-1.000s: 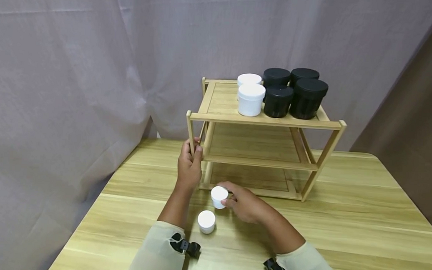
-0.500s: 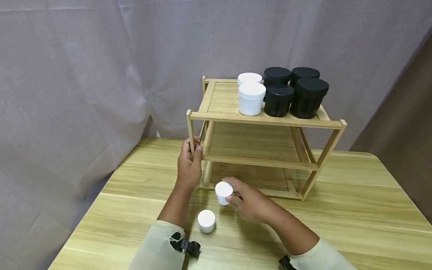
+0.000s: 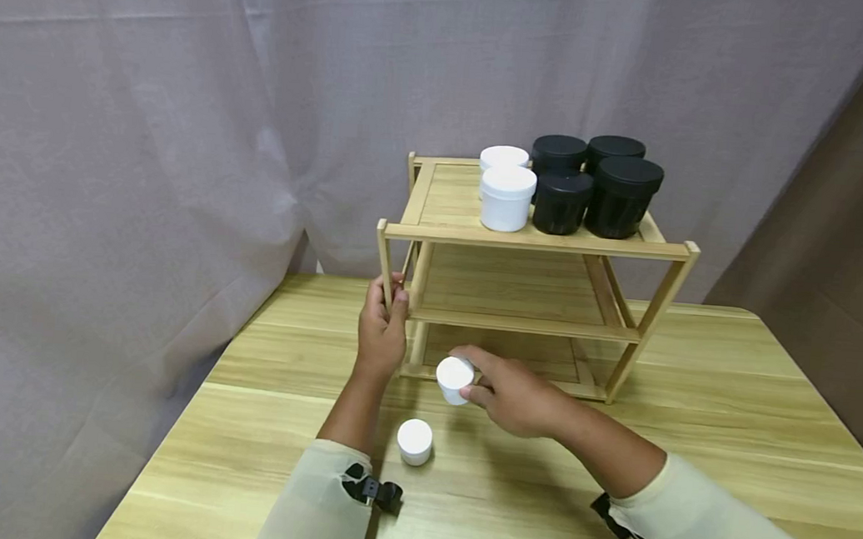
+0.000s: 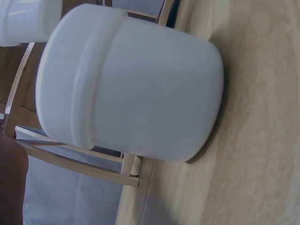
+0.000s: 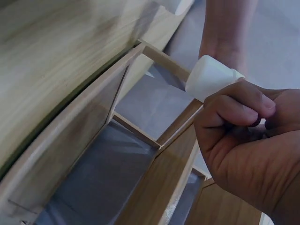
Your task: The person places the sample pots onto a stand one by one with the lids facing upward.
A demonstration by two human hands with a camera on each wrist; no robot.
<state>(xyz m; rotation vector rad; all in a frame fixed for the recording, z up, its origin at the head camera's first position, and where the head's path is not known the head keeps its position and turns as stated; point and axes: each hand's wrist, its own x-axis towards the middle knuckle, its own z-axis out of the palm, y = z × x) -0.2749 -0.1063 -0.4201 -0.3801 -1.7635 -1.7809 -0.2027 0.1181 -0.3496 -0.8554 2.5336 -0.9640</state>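
Note:
Between thumb and fingers, my right hand (image 3: 516, 396) pinches a small white lidded jar (image 3: 455, 380) in front of the rack's bottom shelf. In the right wrist view that jar (image 5: 208, 78) shows raised off the table. My left hand (image 3: 382, 333) grips the front left post of the wooden three-tier rack (image 3: 531, 241). A second small white jar (image 3: 415, 442) stands upright on the table between my forearms; it looms large in the left wrist view as a white jar (image 4: 150, 89) close to the camera.
On the top shelf, two larger white jars (image 3: 506, 200) stand left of several black jars (image 3: 562, 203). The middle shelf (image 3: 513, 284) and bottom shelf (image 3: 501, 354) lie below. Grey curtain (image 3: 186, 119) hangs behind the wooden table (image 3: 730, 407).
My right hand has moved the small white jar slightly right and toward the rack, its forearm swinging right. The left hand keeps its grip on the post.

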